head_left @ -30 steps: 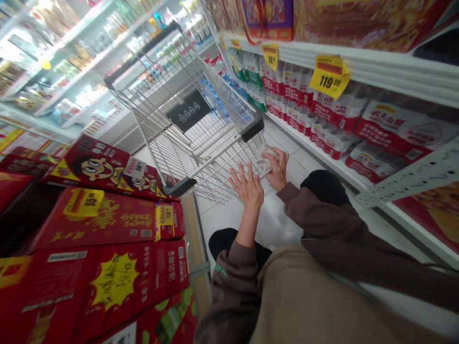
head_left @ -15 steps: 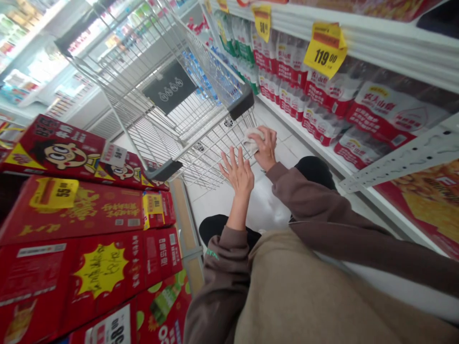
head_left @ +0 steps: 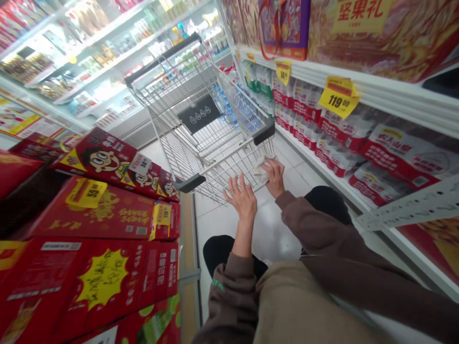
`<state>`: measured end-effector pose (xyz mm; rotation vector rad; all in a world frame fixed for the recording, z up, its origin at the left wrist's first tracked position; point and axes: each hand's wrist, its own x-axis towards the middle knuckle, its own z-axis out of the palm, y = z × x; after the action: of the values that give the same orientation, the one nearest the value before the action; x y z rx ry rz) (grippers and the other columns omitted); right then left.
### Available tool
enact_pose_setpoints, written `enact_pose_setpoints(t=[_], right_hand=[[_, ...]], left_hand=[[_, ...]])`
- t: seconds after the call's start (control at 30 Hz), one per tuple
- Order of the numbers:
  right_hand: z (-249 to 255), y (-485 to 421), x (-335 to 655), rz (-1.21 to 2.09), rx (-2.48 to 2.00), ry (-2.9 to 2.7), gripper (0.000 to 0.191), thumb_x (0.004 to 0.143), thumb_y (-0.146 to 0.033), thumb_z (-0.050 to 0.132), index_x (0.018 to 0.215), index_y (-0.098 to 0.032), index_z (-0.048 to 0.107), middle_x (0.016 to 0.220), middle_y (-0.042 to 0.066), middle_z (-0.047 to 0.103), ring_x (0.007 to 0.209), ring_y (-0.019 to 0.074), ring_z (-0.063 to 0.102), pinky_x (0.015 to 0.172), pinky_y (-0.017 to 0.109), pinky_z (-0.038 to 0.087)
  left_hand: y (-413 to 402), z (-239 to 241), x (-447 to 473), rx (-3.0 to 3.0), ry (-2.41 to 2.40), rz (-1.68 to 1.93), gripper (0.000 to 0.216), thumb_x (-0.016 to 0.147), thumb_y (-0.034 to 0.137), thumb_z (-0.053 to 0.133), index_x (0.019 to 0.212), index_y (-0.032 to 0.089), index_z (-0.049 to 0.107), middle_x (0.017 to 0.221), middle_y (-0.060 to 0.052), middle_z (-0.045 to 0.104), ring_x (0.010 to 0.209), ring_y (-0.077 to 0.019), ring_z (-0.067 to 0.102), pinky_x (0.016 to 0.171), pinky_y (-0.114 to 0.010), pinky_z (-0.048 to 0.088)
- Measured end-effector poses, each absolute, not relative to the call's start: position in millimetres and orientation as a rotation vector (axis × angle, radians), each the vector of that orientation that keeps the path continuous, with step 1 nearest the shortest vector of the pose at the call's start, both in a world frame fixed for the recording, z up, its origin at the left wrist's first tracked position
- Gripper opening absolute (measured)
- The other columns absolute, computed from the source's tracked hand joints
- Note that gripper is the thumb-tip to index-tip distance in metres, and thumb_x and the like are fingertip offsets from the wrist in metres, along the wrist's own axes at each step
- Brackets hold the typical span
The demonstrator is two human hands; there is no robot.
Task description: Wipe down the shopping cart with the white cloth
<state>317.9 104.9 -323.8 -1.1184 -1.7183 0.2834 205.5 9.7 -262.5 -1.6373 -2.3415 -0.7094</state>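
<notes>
A wire shopping cart stands in the aisle in front of me, its near end facing my hands. My right hand is closed on a whitish cloth, held against the cart's wires near the right corner. Left of it, my left hand has its fingers spread, nothing in it, close to the wires of the same end; whether the fingertips touch them I cannot tell. A dark sign with pale markings hangs at the cart's far end.
Stacked red gift boxes rise on the left. On the right, a white shelf carries packs of bottled water below and boxed goods above, with yellow price tags. A chiller display lies beyond the cart.
My view has tipped up, so more of the far shelves shows, and the cart and hands sit lower and further right in view. The right hand still holds the cloth against the wires.
</notes>
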Motion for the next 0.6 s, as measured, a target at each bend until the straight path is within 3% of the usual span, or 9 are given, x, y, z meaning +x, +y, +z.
enact_pose_setpoints(t=[0.13,0.3,0.43,0.6], right_hand=[[-348,94,327,0.382,-1.194,-1.740,0.052,0.076,-0.001,0.048,0.118,-0.025,0.069,0.130,0.012,0.062,0.122,0.0320,0.049,0.106,0.054,0.047],[-311,97,322,0.266,-1.140,-1.667,0.054,0.083,-0.005,0.052,0.128,-0.030,0.067,0.141,0.010,0.057,0.133,0.0319,0.046,0.115,0.056,0.041],[-305,101,313,0.324,-1.095,-1.716,0.063,0.079,0.000,0.049,0.131,-0.030,0.066,0.145,0.009,0.055,0.138,0.0316,0.043,0.118,0.057,0.037],[-340,83,323,0.397,-1.194,-1.782,0.038,0.085,-0.008,0.054,0.114,-0.024,0.073,0.129,0.012,0.064,0.122,0.0319,0.049,0.105,0.053,0.048]], left_hand=[[10,-259,205,-1.669,-2.320,-0.704,0.051,0.108,0.033,0.036,0.157,0.026,0.047,0.159,-0.012,0.052,0.157,-0.0258,0.034,0.130,-0.058,0.011],[10,-256,212,-1.623,-2.345,-0.734,0.051,0.108,0.034,0.033,0.157,0.027,0.047,0.164,-0.011,0.046,0.158,-0.0268,0.030,0.129,-0.059,0.014],[7,-254,215,-1.652,-2.354,-0.700,0.051,0.108,0.034,0.033,0.157,0.029,0.047,0.167,-0.008,0.042,0.159,-0.0264,0.028,0.130,-0.059,0.012],[5,-254,209,-1.746,-2.310,-0.675,0.050,0.109,0.036,0.034,0.157,0.030,0.047,0.164,-0.007,0.047,0.158,-0.0244,0.031,0.130,-0.056,0.012]])
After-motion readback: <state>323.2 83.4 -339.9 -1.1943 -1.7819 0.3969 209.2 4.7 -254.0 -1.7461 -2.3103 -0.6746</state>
